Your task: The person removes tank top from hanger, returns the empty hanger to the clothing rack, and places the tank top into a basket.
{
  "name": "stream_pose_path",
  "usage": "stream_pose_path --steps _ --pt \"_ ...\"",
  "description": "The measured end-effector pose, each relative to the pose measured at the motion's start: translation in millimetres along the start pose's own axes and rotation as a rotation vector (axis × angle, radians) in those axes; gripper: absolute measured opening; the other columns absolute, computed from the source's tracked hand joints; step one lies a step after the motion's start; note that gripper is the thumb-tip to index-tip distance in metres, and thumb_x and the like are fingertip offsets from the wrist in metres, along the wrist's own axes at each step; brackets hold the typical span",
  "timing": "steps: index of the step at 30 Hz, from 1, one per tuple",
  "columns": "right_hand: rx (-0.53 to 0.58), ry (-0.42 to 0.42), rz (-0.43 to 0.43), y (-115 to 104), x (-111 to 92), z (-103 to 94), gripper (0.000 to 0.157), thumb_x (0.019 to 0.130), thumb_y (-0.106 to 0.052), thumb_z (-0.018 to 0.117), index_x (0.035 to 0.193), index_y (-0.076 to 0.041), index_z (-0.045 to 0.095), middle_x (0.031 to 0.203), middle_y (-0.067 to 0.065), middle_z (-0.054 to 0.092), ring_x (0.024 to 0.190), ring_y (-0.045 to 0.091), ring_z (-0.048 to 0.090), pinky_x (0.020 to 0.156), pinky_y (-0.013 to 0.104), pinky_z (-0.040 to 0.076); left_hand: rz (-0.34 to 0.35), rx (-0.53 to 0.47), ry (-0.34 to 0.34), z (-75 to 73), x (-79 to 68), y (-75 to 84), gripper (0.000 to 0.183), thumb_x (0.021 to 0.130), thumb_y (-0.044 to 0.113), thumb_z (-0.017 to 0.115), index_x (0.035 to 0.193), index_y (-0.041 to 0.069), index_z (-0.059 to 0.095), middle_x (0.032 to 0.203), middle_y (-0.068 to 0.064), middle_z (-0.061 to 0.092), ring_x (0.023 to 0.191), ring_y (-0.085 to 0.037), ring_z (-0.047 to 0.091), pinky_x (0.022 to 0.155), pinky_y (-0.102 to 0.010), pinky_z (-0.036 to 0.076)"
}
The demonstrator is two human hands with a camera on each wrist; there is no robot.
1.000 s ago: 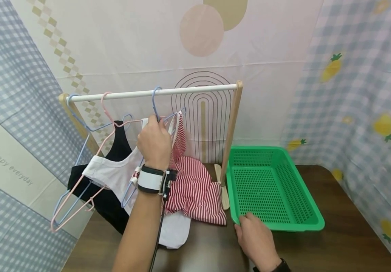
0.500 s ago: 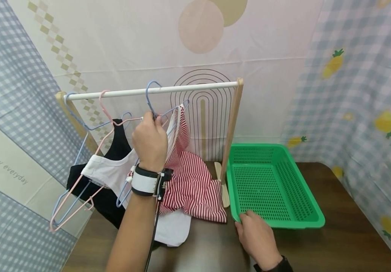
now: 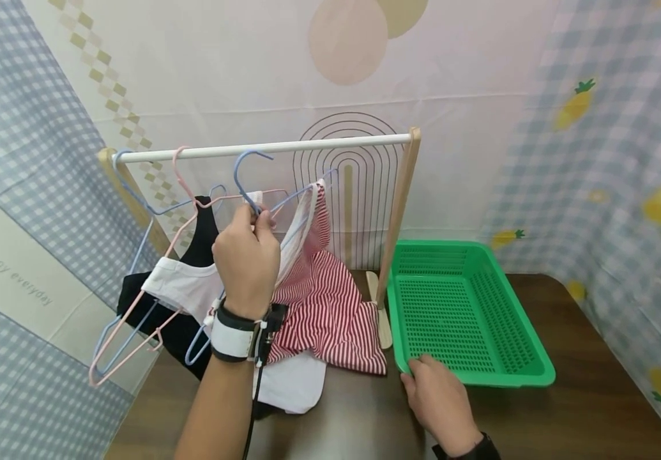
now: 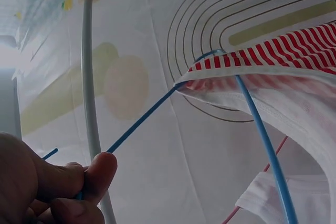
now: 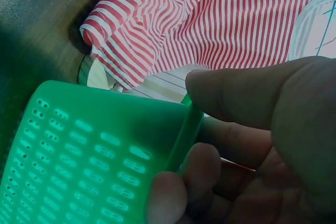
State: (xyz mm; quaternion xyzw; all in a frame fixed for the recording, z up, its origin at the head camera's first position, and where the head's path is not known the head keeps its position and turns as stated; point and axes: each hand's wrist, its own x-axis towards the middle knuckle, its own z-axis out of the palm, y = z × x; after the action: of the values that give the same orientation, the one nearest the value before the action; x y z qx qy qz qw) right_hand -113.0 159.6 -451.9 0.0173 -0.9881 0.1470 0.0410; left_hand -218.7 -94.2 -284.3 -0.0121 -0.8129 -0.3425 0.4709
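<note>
My left hand [image 3: 246, 262] pinches a blue clothes hanger [image 3: 239, 176] just below its hook. The hook is off the white rail [image 3: 330, 144] and in front of it. A red-and-white striped garment [image 3: 336, 306] hangs from this hanger by a strap, its lower part spread on the table. In the left wrist view, thumb and fingertips close round the blue wire [image 4: 142, 120]. My right hand [image 3: 439, 402] grips the near left corner of a green plastic basket [image 3: 502, 381], thumb over the rim. Nothing lies inside the basket.
A pink hanger [image 3: 183, 179] with a white top [image 3: 186, 281] and another blue hanger [image 3: 135, 198] hang on the rail's left. A black garment [image 3: 200, 243] hangs behind them. The rack's wooden post [image 3: 400, 211] stands beside the basket. White cloth [image 3: 292, 383] lies on the table.
My left hand has moved left and slightly down with the blue hanger, and its hook has come off the rail. The striped garment's upper part is drawn along. The right hand stays on the basket.
</note>
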Motion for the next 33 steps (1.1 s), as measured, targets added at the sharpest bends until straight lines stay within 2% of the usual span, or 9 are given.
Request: stream_pose_path --steps 6,12,20,27,33 --pt "0.005 -0.005 0.002 0 1 0.1 0.026 0.087 -0.019 0.074 0.105 0.0 0.078 0.091 0.009 0.07 0.081 0.024 0.065 0.071 0.045 0.057 0.039 -0.059 0.0 -8.5 -17.9 -1.8 0.029 0.101 0.02 0.057 0.095 -0.002 0.074 0.082 -0.012 0.079 0.056 -0.026 0.065 0.049 -0.035 0.04" --pt "0.016 -0.021 0.008 0 2 -0.9 0.027 0.088 -0.02 0.074 0.106 0.0 0.079 0.092 0.008 0.07 0.082 0.024 0.066 0.073 0.045 0.057 0.048 -0.093 0.013 -21.5 -36.8 -2.9 0.028 0.101 0.021 0.057 0.091 0.0 0.073 0.079 -0.008 0.079 0.055 -0.018 0.062 0.051 -0.032 0.043" --pt "0.041 -0.03 0.026 2 2 -1.5 0.03 0.089 -0.019 0.073 0.111 0.002 0.077 0.1 0.013 0.073 0.091 0.029 0.069 0.08 0.051 0.058 0.068 -0.179 0.02 -35.1 -63.8 -5.3 0.023 0.098 0.017 0.061 0.087 0.001 0.074 0.072 -0.004 0.076 0.056 -0.011 0.06 0.053 -0.018 0.04" --pt "0.065 0.037 0.008 4 -2 1.0 0.028 0.088 -0.017 0.074 0.108 0.002 0.078 0.099 0.013 0.073 0.089 0.029 0.069 0.076 0.049 0.059 0.053 -0.243 -0.044 -41.3 -91.7 -6.0 0.021 0.097 0.016 0.062 0.087 0.001 0.072 0.071 -0.003 0.075 0.057 -0.003 0.056 0.051 -0.015 0.041" --pt "0.12 0.064 -0.003 5 -5 1.9 0.027 0.087 -0.014 0.074 0.107 0.002 0.077 0.097 0.014 0.072 0.089 0.028 0.069 0.077 0.047 0.059 0.042 -0.271 -0.079 -42.1 -116.3 -9.7 0.016 0.095 0.011 0.064 0.088 0.0 0.072 0.071 -0.003 0.075 0.063 -0.004 0.065 0.055 -0.014 0.048"
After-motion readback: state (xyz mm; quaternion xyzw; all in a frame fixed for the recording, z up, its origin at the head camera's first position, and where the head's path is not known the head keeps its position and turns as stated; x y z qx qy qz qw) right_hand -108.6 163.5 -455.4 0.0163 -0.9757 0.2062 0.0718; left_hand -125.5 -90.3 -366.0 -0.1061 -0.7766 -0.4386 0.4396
